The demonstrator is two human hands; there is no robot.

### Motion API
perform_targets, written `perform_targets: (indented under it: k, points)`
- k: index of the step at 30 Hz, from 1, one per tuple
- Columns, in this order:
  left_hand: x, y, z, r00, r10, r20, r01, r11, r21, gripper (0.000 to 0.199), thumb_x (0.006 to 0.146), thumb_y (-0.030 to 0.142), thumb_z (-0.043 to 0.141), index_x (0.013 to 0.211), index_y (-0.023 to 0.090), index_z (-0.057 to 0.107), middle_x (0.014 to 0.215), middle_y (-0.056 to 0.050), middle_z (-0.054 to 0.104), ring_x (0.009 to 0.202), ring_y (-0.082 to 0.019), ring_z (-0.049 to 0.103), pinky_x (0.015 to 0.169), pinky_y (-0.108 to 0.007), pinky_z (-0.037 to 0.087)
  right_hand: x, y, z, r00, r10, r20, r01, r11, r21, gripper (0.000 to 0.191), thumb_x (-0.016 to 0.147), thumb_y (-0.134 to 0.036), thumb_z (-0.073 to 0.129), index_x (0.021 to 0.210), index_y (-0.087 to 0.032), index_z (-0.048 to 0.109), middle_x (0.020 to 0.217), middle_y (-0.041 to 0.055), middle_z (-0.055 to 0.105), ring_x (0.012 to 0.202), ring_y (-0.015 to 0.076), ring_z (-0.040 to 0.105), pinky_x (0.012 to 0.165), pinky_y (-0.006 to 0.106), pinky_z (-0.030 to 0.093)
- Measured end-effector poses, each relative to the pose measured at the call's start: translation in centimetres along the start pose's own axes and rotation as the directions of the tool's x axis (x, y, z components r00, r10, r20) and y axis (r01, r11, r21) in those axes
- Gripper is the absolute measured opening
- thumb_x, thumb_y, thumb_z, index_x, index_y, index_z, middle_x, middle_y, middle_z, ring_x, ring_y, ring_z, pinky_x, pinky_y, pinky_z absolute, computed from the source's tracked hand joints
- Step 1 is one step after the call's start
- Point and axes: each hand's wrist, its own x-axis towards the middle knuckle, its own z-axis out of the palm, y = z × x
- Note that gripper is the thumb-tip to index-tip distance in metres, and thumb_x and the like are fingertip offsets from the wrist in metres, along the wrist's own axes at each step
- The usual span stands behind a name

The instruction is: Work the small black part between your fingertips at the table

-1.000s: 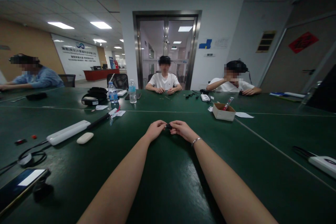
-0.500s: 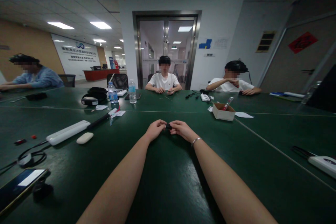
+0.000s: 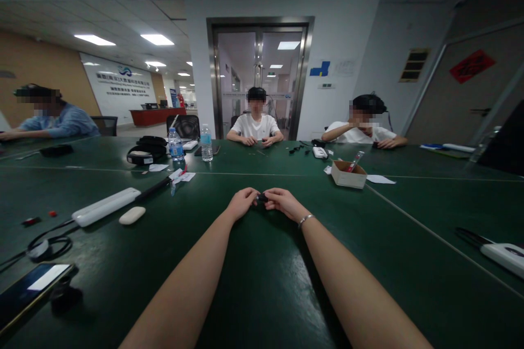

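Note:
A small black object (image 3: 262, 197) is pinched between my two hands just above the green table (image 3: 262, 262); its details are too small to tell. My left hand (image 3: 243, 203) grips its left end with thumb and fingers together. From the other side, my right hand (image 3: 283, 203) holds the right end, fingers curled and partly hiding it. A silver bracelet (image 3: 305, 221) circles my right wrist.
Left: a white power strip (image 3: 107, 207), a white mouse-shaped item (image 3: 132, 215), a phone (image 3: 33, 289), cables, water bottles (image 3: 207, 144) and a black pouch. Right of centre: an open box (image 3: 349, 175). Three people sit around the table.
My hands stay nearly in place, with the black object turned slightly and a little more of it showing. The person at the right has raised a hand toward the face.

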Motion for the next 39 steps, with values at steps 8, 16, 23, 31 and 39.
perform_targets:
  k: [8,16,23,31,39]
  points:
    - [-0.1,0.3,0.0,1.000,-0.006,0.021,0.007,1.000,-0.019,0.035,0.082,0.040,0.043,0.095,0.014,0.062,0.070,-0.003,0.062,0.066,-0.014,0.056,0.062,-0.024,0.042,0.2,0.2,-0.2,1.000,0.003,-0.007,-0.003,1.000,-0.003,0.004,0.081,-0.005,0.060,0.084,-0.007,0.059,0.064,0.0064,0.062,0.052,0.0121,0.062,0.053,0.020,0.055]
    - [0.2,-0.4,0.2,1.000,0.015,0.002,-0.015,0.999,-0.040,0.028,0.080,0.036,0.048,0.094,0.016,0.062,0.082,-0.005,0.065,0.074,-0.015,0.059,0.070,-0.027,0.044,0.2,0.2,-0.2,1.000,-0.011,0.017,0.012,1.000,-0.006,0.004,0.081,-0.008,0.062,0.083,-0.008,0.059,0.066,0.0072,0.063,0.053,0.0116,0.061,0.053,0.020,0.055]
    - [-0.2,0.4,-0.1,0.997,0.078,-0.004,-0.078,0.993,-0.086,0.023,0.074,0.025,0.059,0.095,0.015,0.062,0.088,-0.006,0.065,0.080,-0.016,0.059,0.077,-0.030,0.046,0.3,0.2,-0.2,1.000,-0.009,-0.002,0.008,0.997,-0.082,0.006,0.086,-0.008,0.054,0.082,-0.007,0.058,0.058,0.0057,0.061,0.044,0.0082,0.056,0.042,0.014,0.048]
    - [-0.5,0.8,-0.3,0.995,0.086,-0.042,-0.089,0.993,-0.075,0.025,0.071,0.024,0.064,0.094,0.014,0.063,0.091,-0.008,0.065,0.081,-0.016,0.059,0.078,-0.031,0.046,0.3,0.2,-0.1,0.999,-0.018,-0.036,0.012,0.988,-0.153,0.008,0.088,-0.012,0.051,0.083,-0.008,0.056,0.059,0.0043,0.059,0.042,0.0075,0.054,0.037,0.013,0.044]
    - [-0.3,0.5,-0.2,0.995,0.049,-0.088,-0.057,0.993,-0.099,0.024,0.071,0.025,0.064,0.092,0.014,0.061,0.087,-0.007,0.065,0.079,-0.017,0.059,0.075,-0.031,0.046,0.1,-0.1,0.0,0.999,-0.023,0.024,0.026,0.992,-0.122,0.023,0.080,-0.012,0.060,0.100,-0.015,0.050,0.082,0.0041,0.059,0.049,0.0105,0.061,0.040,0.016,0.049]
